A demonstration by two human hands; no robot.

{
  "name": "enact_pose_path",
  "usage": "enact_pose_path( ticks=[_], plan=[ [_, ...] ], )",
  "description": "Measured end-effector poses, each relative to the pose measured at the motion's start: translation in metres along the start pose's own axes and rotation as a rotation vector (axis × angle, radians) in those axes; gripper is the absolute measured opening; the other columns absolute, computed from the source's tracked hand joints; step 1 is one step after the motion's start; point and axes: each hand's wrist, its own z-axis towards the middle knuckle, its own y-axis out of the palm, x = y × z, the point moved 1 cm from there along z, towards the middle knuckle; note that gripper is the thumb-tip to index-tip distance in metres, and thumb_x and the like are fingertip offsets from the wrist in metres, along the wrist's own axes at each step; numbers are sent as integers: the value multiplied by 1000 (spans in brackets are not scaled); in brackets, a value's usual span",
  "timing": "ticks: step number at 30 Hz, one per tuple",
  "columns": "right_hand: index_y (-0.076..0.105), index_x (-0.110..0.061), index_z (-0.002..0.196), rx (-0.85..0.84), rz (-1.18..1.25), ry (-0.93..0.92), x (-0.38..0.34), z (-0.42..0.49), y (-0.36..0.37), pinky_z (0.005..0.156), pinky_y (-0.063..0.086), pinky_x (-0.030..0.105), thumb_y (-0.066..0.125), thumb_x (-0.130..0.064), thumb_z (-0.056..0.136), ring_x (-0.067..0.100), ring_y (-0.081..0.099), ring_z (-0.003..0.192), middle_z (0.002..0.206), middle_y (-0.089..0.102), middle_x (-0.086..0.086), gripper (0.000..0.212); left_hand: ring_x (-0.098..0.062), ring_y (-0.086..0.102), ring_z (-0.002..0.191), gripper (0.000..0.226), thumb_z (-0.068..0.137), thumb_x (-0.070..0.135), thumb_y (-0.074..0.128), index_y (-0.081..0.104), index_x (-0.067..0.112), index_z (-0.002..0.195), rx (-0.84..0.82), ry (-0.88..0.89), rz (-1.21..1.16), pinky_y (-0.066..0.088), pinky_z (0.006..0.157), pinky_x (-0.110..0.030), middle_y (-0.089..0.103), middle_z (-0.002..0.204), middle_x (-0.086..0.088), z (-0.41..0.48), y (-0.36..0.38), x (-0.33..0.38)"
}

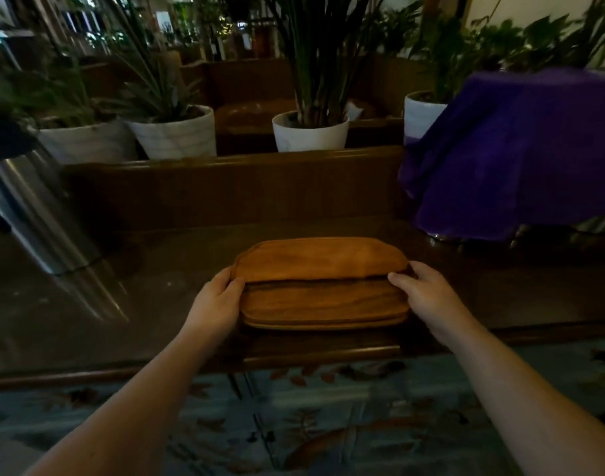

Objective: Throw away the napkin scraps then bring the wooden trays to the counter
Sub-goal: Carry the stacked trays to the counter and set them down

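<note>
A stack of wooden trays [323, 293] rests on the dark wooden counter [157, 290], near its front edge. The top tray [320, 257] is shifted back, so the front of the tray under it shows. My left hand [217, 304] grips the stack's left end, thumb on top. At the right end, my right hand [426, 298] holds the stack the same way. No napkin scraps are in view.
A steel container [29, 207] stands on the counter at the left. Something draped in purple cloth [521, 149] sits at the right. White plant pots [309, 132] line the ledge behind the counter's raised back. Patterned carpet [311, 424] lies below.
</note>
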Motion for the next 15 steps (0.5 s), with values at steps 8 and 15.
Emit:
enact_pose_path(
  ticks=[8,15],
  plan=[
    [47,-18,135,59,-156,16,-22,55,20,85,38,33,52,-32,96,11,46,90,99,51,-9,42,-20,63,71,22,96,32,41,56,20,106,-211,-123,194,52,65,-35,66,89,-9,94,-11,-11],
    [57,-24,102,133,-363,-31,-23,103,25,84,47,37,58,-40,91,13,53,84,98,58,1,20,-20,58,69,19,95,33,45,45,18,107,-142,-148,248,45,58,-33,60,89,-10,134,-4,-2]
  ],
)
